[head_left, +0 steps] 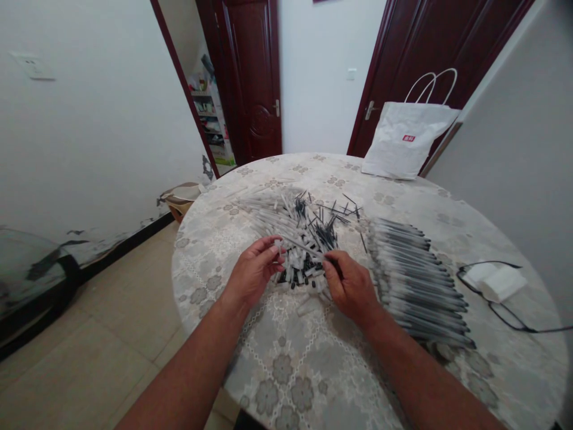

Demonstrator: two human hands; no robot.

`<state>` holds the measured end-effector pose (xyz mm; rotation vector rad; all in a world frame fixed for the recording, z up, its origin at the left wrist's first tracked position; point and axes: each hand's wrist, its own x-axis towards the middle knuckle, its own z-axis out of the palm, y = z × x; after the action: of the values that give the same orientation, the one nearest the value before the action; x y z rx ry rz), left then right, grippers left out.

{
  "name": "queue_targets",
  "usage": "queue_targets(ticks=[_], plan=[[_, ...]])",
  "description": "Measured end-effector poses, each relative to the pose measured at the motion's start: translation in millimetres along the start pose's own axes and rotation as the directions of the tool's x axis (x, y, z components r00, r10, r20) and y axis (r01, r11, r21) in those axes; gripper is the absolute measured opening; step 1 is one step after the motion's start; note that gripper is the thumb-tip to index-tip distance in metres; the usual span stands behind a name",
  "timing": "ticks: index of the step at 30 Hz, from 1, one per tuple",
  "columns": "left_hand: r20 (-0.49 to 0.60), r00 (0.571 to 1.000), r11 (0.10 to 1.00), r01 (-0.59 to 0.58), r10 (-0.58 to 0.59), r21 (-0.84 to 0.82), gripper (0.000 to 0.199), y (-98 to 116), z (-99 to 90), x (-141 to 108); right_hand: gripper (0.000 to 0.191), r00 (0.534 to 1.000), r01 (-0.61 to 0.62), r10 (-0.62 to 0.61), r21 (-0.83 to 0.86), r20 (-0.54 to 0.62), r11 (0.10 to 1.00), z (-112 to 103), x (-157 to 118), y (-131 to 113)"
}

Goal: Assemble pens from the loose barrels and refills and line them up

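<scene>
My left hand pinches a small clear cap between thumb and fingertips, above the near left side of the pile. To its right, my right hand is closed on the end of a translucent pen barrel, which slants up and left over the pile. Beneath and between the hands lie small clear caps and black plugs. Loose translucent barrels spread behind my left hand, with thin black refills beside them. Right of my right hand lies a long row of assembled-looking pens.
Black-framed glasses and folded white tissue lie at the right of the round, cloth-covered table. A white paper bag stands at the back right edge. Dark red doors are behind.
</scene>
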<state>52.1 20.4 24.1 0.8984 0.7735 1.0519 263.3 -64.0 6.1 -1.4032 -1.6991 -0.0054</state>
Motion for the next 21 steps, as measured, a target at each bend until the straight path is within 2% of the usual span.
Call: queue_targets(ticks=[4, 8, 16, 21], plan=[[-0.073, 0.997, 0.988, -0.029, 0.018, -0.153, 0.028, -5, -3.0, 13, 0.017, 0.999, 0.007, -0.007, -0.006, 0.047, 1.0, 3, -1, 2], [-0.14, 0.988, 0.972, -0.097, 0.068, -0.212, 0.023, -8, -11.6, 17, 0.017, 0.994, 0.021, -0.019, -0.019, 0.111, 1.0, 7, -3, 3], [-0.121, 0.991, 0.984, -0.072, 0.053, -0.161, 0.024, -7, -13.6, 14, 0.017, 0.989, 0.022, -0.011, -0.072, 0.149, 0.997, 12, -3, 4], [-0.098, 0.994, 0.996, -0.056, 0.049, -0.068, 0.027, -9, -11.2, 12, 0.017, 0.991, 0.054, -0.043, -0.079, 0.128, 0.995, 13, -3, 4]])
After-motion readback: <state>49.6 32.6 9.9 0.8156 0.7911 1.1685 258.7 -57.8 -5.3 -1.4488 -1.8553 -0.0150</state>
